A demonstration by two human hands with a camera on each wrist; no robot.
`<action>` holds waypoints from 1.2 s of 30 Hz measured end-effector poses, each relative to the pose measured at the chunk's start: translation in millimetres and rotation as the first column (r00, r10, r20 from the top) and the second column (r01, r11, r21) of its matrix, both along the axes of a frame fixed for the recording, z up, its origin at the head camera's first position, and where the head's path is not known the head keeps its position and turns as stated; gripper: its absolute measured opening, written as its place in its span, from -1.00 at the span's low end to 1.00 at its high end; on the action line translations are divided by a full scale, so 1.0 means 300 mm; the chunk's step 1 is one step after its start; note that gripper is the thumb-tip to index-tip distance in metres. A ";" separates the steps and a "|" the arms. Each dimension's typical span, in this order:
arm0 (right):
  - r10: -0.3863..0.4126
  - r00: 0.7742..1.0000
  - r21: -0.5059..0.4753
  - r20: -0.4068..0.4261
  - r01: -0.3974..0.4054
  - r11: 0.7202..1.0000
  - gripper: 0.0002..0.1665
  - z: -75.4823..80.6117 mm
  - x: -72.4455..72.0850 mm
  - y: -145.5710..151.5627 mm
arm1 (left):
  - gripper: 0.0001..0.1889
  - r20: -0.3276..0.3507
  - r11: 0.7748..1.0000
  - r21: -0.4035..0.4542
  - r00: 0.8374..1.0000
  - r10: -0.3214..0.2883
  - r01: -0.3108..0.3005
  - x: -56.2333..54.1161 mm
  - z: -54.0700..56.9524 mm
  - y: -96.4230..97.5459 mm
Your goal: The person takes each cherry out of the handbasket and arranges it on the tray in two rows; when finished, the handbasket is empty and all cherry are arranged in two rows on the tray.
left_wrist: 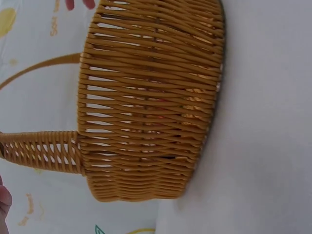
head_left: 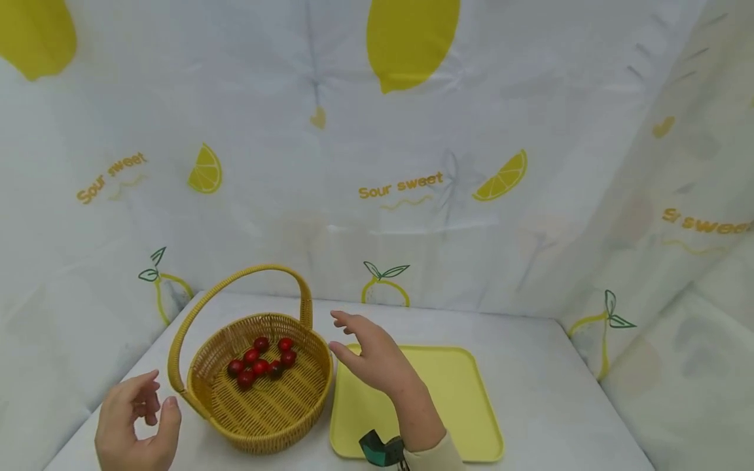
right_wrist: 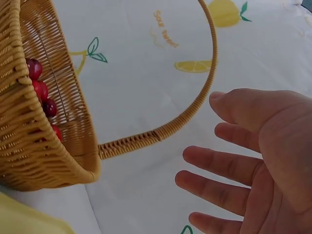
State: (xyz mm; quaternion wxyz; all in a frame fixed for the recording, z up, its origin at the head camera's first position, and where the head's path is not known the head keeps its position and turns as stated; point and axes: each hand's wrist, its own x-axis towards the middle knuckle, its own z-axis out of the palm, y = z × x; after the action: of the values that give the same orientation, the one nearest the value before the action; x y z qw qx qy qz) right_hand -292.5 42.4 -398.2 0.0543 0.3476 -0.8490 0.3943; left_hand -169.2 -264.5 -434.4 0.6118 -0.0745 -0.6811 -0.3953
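Observation:
A woven wicker basket (head_left: 265, 432) with a tall arched handle (head_left: 235, 278) stands on the left part of the table. Several dark red cherries (head_left: 259, 367) lie inside it, toward its far side. Beside the basket's left wall is my left hand (head_left: 138, 422), its fingers loosely bent with nothing between them. My right hand (head_left: 377, 353) hovers at the basket's right, over the yellow tray's left part. In the right wrist view its fingers (right_wrist: 222, 163) spread apart, close to the handle but not touching it. The left wrist view shows the basket's woven side (left_wrist: 151, 97) up close.
A flat yellow tray (head_left: 465, 392) lies on the white table (head_left: 548, 392), right of the basket and partly under my right forearm. White cloth (head_left: 283, 196) printed with lemons hangs behind and at both sides. A dark green band (head_left: 379, 450) is near the right sleeve.

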 end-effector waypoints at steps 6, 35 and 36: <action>0.057 0.998 0.002 0.023 -0.057 0.998 -0.42 -0.022 -0.010 -0.086 | -0.41 0.353 0.998 0.016 0.935 0.046 -0.055 -0.031 -0.128 -0.064; -0.031 0.927 0.148 0.373 -0.027 0.989 -0.50 -0.199 -0.095 -0.422 | -0.68 0.586 0.990 0.092 0.798 -0.140 0.106 -0.078 -0.279 -0.098; -0.044 0.931 0.180 0.363 -0.024 0.983 -0.50 -0.203 -0.097 -0.430 | -0.67 0.588 0.991 0.081 0.798 -0.131 0.103 -0.077 -0.283 -0.100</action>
State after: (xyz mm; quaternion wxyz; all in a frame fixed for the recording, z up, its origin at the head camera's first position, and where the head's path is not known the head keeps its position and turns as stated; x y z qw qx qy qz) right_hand -321.6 -86.5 -459.1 -0.1344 0.2674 -0.8784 0.3726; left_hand -192.3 -294.4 -519.5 0.3452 0.0243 -0.8228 -0.4509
